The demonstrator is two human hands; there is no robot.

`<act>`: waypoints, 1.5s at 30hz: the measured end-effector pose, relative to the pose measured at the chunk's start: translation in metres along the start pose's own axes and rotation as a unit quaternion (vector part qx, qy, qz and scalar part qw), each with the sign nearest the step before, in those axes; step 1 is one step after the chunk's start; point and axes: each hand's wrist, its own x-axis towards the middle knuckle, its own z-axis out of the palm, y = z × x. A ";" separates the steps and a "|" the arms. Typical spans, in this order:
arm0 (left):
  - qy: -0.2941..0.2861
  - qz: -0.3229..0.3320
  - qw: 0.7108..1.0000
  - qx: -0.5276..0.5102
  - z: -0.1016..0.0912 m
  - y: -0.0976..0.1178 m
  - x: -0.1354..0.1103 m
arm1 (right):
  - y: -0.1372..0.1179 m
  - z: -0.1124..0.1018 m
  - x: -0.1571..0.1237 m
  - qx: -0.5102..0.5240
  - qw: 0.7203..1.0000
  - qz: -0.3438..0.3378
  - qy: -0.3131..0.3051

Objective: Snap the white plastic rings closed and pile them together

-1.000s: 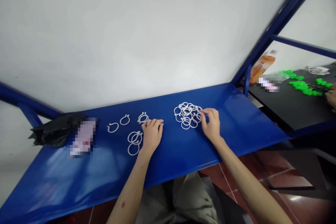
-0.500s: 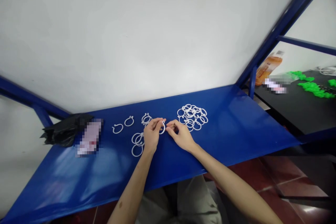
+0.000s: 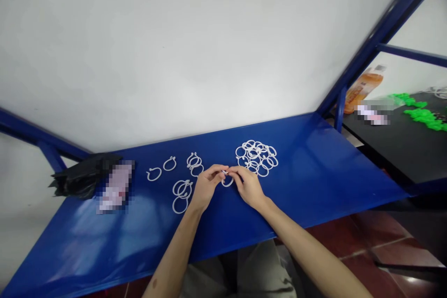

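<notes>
My left hand (image 3: 206,187) and right hand (image 3: 252,188) meet, fingertips pinching one white ring (image 3: 227,186) over the blue table (image 3: 296,186); loose ring groups (image 3: 182,196) left; bigger ring pile (image 3: 256,154) farther, right; probably partway, can't tell which rings are done.

Left forearm (image 3: 179,244) comes in from 7ish o'clock, right forearm (image 3: 310,246) from 4ish; left hand (image 3: 206,187) and right hand (image 3: 250,187) both pinching, close together.

Blue table (image 3: 314,163) | black bag (image 3: 78,180) and blurred pink item (image 3: 117,188) share left end | two white rings (image 3: 153,180) lie apart | two ring clusters (image 3: 190,163) sit nearby | ring heap (image 3: 253,153) spreads right of centre
</notes>
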 end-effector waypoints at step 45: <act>0.147 0.091 0.771 0.613 -0.011 0.001 -0.001 | 0.093 -0.138 0.059 -0.257 0.962 0.089 0.030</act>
